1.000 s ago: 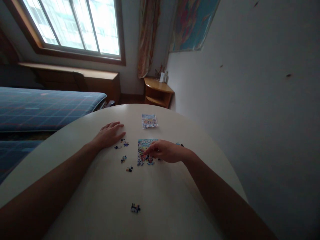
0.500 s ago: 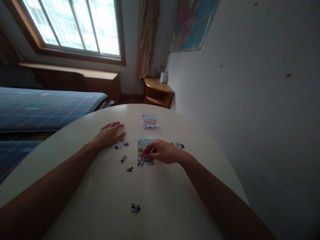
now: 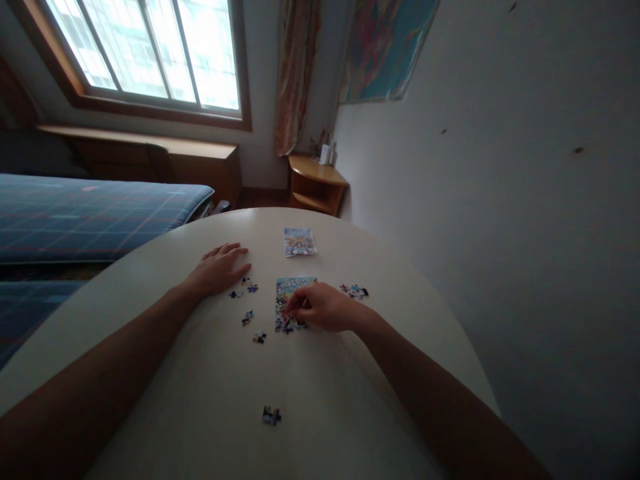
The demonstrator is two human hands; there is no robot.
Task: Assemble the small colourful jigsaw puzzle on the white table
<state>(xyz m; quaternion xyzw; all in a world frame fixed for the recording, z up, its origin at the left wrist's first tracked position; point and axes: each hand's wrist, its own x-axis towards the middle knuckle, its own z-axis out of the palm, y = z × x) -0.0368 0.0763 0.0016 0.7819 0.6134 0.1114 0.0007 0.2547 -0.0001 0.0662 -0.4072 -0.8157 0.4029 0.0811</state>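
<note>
A partly assembled colourful jigsaw puzzle (image 3: 290, 292) lies in the middle of a round white table (image 3: 320, 393). My right hand (image 3: 323, 308) rests over its lower right part, fingers curled and pinched at the puzzle's lower edge; what they hold is too small to see. My left hand (image 3: 217, 268) lies flat on the table to the left, fingers stretched out, holding nothing. Several loose pieces (image 3: 246, 301) sit just below its fingertips. A small picture card (image 3: 299, 241) lies beyond the puzzle.
More loose pieces (image 3: 354, 291) lie right of the puzzle, and one piece (image 3: 271, 416) lies alone near me. A blue plaid bed (image 3: 85, 217) stands left of the table. A white wall is close on the right. A wooden corner shelf (image 3: 315, 181) stands behind.
My right hand has slid a little left and down over the puzzle, curling its fingers tighter, and has uncovered the loose pieces on the right. My left hand has stayed still.
</note>
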